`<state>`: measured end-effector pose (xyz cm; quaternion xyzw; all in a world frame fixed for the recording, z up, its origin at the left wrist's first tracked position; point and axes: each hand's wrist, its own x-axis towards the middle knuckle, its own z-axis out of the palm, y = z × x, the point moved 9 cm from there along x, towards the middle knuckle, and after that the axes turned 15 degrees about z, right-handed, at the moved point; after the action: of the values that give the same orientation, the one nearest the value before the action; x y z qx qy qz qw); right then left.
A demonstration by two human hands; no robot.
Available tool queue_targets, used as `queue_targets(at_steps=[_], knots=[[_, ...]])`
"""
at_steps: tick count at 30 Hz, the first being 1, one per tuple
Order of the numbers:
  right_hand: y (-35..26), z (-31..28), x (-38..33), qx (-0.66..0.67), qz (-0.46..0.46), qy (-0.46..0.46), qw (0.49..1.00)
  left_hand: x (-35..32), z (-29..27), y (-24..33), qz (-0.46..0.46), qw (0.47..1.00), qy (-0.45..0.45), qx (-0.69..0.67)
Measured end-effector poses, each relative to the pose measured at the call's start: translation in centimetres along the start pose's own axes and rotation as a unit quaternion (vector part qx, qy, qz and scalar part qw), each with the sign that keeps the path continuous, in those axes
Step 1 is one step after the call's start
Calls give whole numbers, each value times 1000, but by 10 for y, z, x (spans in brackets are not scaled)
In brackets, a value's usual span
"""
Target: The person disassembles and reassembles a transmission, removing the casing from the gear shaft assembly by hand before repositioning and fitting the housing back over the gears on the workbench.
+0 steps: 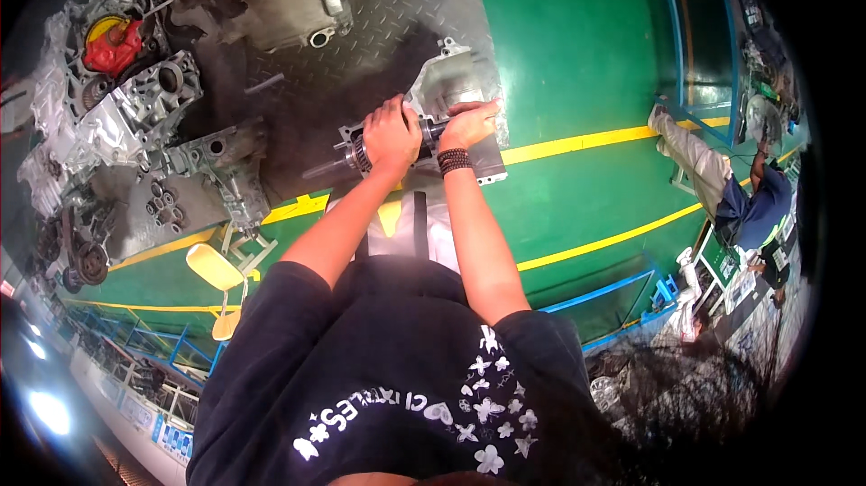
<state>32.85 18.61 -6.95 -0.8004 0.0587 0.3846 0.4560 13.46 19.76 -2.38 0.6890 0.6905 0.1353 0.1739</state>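
Observation:
A dark metal gear shaft (359, 154) lies crosswise at the near edge of the bench, its thin end pointing left. My left hand (393, 132) is closed over it from above, just right of a toothed gear. Around the shaft's right part my right hand (469, 125) is curled, with a beaded bracelet on the wrist; its fingertips are partly hidden. Beneath and behind both hands sits a grey cast metal housing (446, 73), open on top. My palms hide the middle of the shaft.
Engine castings (135, 116), one with a red and yellow part (114, 44), crowd the left of the metal bench (379, 31). A large metal pan (289, 8) lies at the back. A yellow stool (215, 266) stands left. Another person (753, 202) works far right.

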Motion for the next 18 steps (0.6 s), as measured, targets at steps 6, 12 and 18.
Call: queue_targets(at_steps=[6, 12, 18], knots=[[8, -9, 5, 35, 15, -110, 993, 2, 5, -2, -17, 996, -75, -55], [-29, -32, -123, -313, -424, 12, 850, -14, -45, -60, -89, 928, 171, -318], [16, 44, -195, -433, -547, -209, 685, -91, -64, -166, -173, 953, 135, -210]])
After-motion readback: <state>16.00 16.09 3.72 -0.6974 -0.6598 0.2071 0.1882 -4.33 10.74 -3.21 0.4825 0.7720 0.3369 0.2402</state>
